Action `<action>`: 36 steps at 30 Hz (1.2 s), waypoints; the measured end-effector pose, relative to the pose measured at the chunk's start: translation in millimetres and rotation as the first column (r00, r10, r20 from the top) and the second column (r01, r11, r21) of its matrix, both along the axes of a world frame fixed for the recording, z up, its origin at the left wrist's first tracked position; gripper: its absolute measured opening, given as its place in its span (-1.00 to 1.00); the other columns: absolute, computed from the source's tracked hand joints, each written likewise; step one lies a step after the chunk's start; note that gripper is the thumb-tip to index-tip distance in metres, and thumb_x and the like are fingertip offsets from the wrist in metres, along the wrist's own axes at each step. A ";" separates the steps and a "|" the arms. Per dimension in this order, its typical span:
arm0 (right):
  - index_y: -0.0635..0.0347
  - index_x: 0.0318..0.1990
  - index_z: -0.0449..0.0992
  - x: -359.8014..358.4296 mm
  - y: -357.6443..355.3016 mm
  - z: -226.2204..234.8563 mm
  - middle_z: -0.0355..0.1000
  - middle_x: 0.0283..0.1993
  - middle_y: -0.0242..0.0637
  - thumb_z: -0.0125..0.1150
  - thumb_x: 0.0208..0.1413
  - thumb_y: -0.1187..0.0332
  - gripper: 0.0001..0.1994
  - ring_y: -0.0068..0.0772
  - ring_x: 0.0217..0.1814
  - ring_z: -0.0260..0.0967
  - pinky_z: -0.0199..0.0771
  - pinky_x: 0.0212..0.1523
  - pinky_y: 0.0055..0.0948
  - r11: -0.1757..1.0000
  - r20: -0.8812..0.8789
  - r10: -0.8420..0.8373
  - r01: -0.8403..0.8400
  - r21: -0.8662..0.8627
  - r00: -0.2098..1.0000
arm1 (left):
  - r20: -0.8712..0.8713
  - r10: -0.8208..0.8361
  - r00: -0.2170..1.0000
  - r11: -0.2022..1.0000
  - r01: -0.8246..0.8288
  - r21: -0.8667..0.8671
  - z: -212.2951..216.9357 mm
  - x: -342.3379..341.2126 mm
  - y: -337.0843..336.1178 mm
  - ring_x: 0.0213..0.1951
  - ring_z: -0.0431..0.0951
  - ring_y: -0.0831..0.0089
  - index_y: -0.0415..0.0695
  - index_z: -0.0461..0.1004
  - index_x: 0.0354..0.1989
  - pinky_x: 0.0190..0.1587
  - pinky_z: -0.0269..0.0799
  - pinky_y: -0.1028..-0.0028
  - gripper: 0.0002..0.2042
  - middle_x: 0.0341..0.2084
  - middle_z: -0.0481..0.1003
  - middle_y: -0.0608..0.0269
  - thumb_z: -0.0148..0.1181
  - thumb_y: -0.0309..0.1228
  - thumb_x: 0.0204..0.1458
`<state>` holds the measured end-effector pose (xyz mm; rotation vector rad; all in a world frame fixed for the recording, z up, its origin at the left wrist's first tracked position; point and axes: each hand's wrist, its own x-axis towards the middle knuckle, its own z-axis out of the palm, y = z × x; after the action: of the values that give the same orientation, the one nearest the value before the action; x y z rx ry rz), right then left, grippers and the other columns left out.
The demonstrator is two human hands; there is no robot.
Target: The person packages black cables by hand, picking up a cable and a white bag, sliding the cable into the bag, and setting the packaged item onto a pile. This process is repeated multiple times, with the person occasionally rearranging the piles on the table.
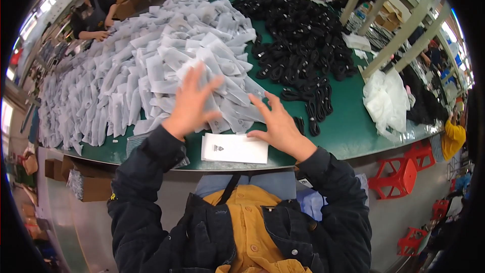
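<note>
My left hand (192, 105), smeared a little by motion, is raised over the near side of a big heap of translucent whitish bags (134, 65). Its fingers are spread and nothing shows in them. My right hand (281, 127) is also open, fingers apart, beside the heap's near right edge; whether its fingertips touch a bag I cannot tell. Between the two hands, by the table's front edge, lies a small stack of white paper slips or leaflets (240, 150) with a dark printed mark. My right thumb is at its upper edge. Coiled black cables (317, 105) lie just beyond my right hand.
A large pile of black coiled cables (298, 35) covers the far right of the green table (348, 131). White plastic sheeting (386, 101) sits near a metal frame (404, 40). Across the heap, at far left, another person's hand (101, 35) rests by the bags. Red stools (394, 177) stand right.
</note>
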<state>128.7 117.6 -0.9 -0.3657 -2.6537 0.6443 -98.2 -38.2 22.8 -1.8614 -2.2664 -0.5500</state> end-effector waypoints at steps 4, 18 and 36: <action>-0.25 0.46 0.07 -41.8 11.1 -21.1 -0.08 0.41 0.30 0.52 -0.17 0.04 -0.01 0.40 0.34 0.09 0.32 0.20 0.04 0.965 0.157 0.158 -0.186 0.184 0.975 | -0.064 0.022 0.998 0.964 -0.038 -0.263 -6.6 10.5 -7.1 0.45 -0.27 -0.28 0.14 0.21 0.36 0.06 0.01 -0.64 -0.06 0.49 -0.31 0.05 0.57 -0.18 -0.32; -0.08 0.33 0.34 -174.7 20.7 -55.2 -0.13 0.37 0.49 0.43 -0.17 -0.04 -0.18 0.40 0.22 0.17 0.38 0.13 0.10 0.827 0.223 0.286 -0.358 0.434 0.932 | -0.052 0.274 0.960 0.913 -0.276 -0.299 -28.4 -114.7 -27.3 0.42 -0.04 -0.17 -0.14 0.25 0.24 -0.02 0.11 -0.66 -0.13 0.49 -0.28 0.12 0.49 0.01 -0.25; 0.06 0.12 0.54 -245.6 11.0 -2.1 0.09 0.25 0.48 0.47 -0.16 0.04 -0.37 0.32 0.07 0.38 0.53 0.01 -0.03 0.891 0.473 0.237 -0.384 0.241 0.848 | -0.026 0.112 0.993 0.984 -0.107 0.145 4.5 -107.3 -15.0 0.13 0.39 0.00 -0.10 0.38 0.16 0.03 0.46 0.12 -0.48 0.19 0.31 0.07 0.34 -0.43 -0.05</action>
<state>-117.0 128.6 -3.1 0.0409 -3.2214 0.2049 -205.4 -53.2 27.3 -1.6553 -2.2276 -0.6412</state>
